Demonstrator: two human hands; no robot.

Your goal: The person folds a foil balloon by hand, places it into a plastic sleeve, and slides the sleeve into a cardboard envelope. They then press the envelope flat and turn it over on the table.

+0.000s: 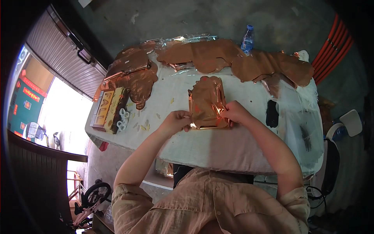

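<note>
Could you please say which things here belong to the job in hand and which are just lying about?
Likely in the job:
copper-coloured foil, in the left hand and right hand
similar sheets at the table's far side

Seemingly lying about:
bottle
red pipes
box, use unclear

Grey floor (187, 19), bright doorway (58, 101), ribbed panel (58, 46)

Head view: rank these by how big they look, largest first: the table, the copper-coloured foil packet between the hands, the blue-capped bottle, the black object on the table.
1. Table
2. Foil packet
3. Blue-capped bottle and black object: too alike to rank.
</note>
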